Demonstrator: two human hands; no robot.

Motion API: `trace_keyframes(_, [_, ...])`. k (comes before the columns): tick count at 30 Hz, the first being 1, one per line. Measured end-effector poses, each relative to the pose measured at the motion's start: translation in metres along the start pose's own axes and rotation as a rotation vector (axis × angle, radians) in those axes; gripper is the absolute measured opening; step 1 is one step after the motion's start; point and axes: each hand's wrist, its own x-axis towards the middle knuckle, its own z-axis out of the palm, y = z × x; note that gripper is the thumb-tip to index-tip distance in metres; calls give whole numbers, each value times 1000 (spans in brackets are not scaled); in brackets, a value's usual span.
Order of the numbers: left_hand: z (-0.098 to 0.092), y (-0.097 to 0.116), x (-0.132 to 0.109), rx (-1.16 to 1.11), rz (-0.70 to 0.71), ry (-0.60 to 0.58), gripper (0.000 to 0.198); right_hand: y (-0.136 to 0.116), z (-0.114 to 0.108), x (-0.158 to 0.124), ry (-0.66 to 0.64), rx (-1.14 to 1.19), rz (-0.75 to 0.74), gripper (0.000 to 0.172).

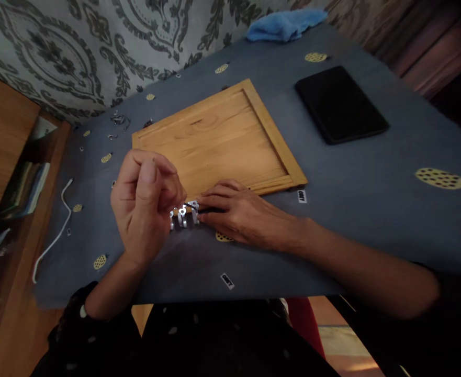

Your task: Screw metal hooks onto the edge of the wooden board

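My left hand (pixel 146 201) is closed in a pinch around a thin dark tool (pixel 189 204). The tool's slim shaft points right, across a shiny metal strip with hooks (pixel 182 212); its handle is hidden in my fingers. That strip sits at the near edge of a framed wooden panel (pixel 210 139) lying on the table. My right hand (pixel 242 212) lies low over the same edge, its fingers together and their tips against the strip's right end. My right thumb is mostly hidden.
Small dark metal pieces (pixel 118 120) lie left of the panel, and a white cable (pixel 62 214) curves near the table's left edge. To the right rests a black tablet-like slab (pixel 342 104). A blue cloth (pixel 287 25) is at the back. Shelves with books (pixel 32 186) stand left.
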Motion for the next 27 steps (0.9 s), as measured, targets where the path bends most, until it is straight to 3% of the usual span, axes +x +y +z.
trace_keyframes(4, [-14, 4, 6, 45, -25, -187, 30, 0, 1, -1, 6, -2, -9, 23])
trace_keyframes(10, [-39, 11, 37, 121, -184, -730, 22, 2, 4, -1, 26, -13, -15, 23])
trace_keyframes(13, [-40, 9, 51, 64, -320, -884, 25, 2, 4, 0, 31, -18, -16, 23])
trace_keyframes(16, [-35, 2, 53, 28, -370, -846, 33, 1, 3, -1, 34, -18, -14, 23])
trace_keyframes(19, [-26, -5, 46, -7, -300, -709, 38, 1, 3, -1, 31, -11, -12, 24])
trace_keyframes(23, [-11, -5, 28, -51, -220, -418, 40, 1, 2, -1, 8, -12, -9, 23])
trace_keyframes(27, [0, -3, 12, 48, -131, -133, 43, 1, 2, 0, 3, -12, 2, 22])
